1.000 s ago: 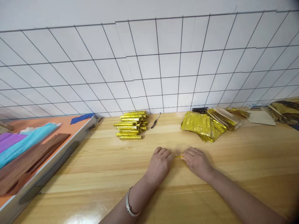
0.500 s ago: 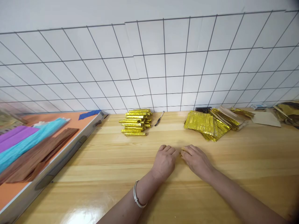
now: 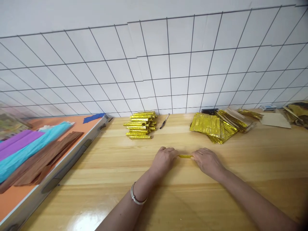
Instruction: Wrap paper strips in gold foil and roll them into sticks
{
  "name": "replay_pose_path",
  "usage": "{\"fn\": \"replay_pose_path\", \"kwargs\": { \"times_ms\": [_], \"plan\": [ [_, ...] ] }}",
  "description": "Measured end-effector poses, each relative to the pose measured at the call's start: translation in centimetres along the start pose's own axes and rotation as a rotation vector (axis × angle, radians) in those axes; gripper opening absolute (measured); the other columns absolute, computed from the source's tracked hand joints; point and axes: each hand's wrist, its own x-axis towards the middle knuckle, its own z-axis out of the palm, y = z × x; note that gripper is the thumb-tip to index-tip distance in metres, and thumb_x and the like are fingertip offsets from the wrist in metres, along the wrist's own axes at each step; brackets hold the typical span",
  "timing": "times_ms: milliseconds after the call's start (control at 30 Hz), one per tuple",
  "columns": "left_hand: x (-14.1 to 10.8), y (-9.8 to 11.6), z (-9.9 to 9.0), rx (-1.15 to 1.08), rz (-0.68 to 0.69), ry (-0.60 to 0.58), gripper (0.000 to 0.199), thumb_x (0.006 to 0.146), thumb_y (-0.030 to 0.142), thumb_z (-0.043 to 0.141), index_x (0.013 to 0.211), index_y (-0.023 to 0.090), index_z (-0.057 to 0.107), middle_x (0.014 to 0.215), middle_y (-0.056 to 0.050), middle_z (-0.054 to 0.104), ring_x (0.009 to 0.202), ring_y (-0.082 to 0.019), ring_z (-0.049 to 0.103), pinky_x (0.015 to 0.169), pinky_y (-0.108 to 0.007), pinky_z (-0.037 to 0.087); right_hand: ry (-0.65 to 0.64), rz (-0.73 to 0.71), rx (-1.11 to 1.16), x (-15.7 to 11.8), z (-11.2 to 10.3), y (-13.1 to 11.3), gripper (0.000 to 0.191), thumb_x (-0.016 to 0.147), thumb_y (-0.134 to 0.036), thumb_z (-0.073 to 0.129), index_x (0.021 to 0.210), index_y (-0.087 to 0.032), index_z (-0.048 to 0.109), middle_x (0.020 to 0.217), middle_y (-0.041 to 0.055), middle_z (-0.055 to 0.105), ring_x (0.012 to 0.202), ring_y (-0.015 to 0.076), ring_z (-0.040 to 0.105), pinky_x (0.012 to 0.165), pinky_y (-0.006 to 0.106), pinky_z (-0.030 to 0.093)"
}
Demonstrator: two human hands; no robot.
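Observation:
Between my hands a thin strip of folded gold foil paper lies level, low over the wooden table. My left hand, with a silver bangle at the wrist, is closed on its left end. Fingers of my right hand pinch its right end. Both ends are hidden by the fingers. Farther back, to the left, sits a pile of narrow gold foil rolls. Flat gold foil sheets are stacked behind my right hand.
A pen lies beside the rolls. A tray at the left holds purple, turquoise and brown crepe paper. Behind the foil sheets is a black clip. Beige card lies at the right, and a tiled wall bounds the table.
My hands have moved apart, the left one leftward and the right one slightly rightward. The gold strip, mostly covered before, now shows between them.

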Motion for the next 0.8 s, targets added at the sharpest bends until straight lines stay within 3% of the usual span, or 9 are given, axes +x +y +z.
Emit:
{"fn": "replay_pose_path", "kwargs": {
  "times_ms": [233, 400, 533, 800],
  "plan": [
    [-0.3, -1.4, -0.8, -0.102, -0.019, -0.014, 0.016, 0.088, 0.022, 0.044, 0.087, 0.019, 0.06, 0.08, -0.002, 0.06, 0.076, -0.014, 0.057, 0.068, -0.022, 0.041, -0.026, 0.005, 0.058, -0.1, -0.4, 0.2, 0.021, 0.091, -0.025, 0.04, 0.081, -0.017, 0.057, 0.072, 0.0037, 0.059, 0.071, 0.0163, 0.05, 0.067, 0.028, 0.034],
    [-0.1, 0.0, -0.2, -0.029, 0.044, 0.004, 0.016, 0.087, 0.018, 0.044, 0.086, 0.018, 0.06, 0.076, -0.003, 0.058, 0.072, -0.014, 0.055, 0.066, -0.023, 0.041, -0.102, -0.022, 0.019, 0.7, -0.5, -1.2, 0.015, 0.088, -0.022, 0.047, 0.077, -0.018, 0.056, 0.077, 0.0035, 0.061, 0.079, 0.0183, 0.049, 0.068, 0.029, 0.033],
    [-0.1, 1.1, 0.5, 0.028, 0.148, 0.009, 0.018, 0.086, 0.014, 0.045, 0.096, 0.019, 0.058, 0.079, -0.003, 0.059, 0.075, -0.016, 0.054, 0.07, -0.026, 0.04, -0.137, -0.034, 0.053, 1.0, -0.3, -2.1, 0.018, 0.088, -0.019, 0.045, 0.072, -0.019, 0.055, 0.071, 0.0022, 0.06, 0.074, 0.0169, 0.049, 0.067, 0.028, 0.033],
    [-0.2, -1.1, -0.7, -0.011, 0.114, 0.04, 0.016, 0.086, 0.015, 0.044, 0.086, 0.017, 0.06, 0.078, -0.004, 0.059, 0.075, -0.016, 0.053, 0.07, -0.027, 0.04, -0.153, 0.019, 0.159, 0.2, -1.3, 0.2, 0.027, 0.092, -0.032, 0.036, 0.08, -0.019, 0.057, 0.074, 0.0038, 0.062, 0.074, 0.017, 0.052, 0.066, 0.028, 0.034]
  ]
}}
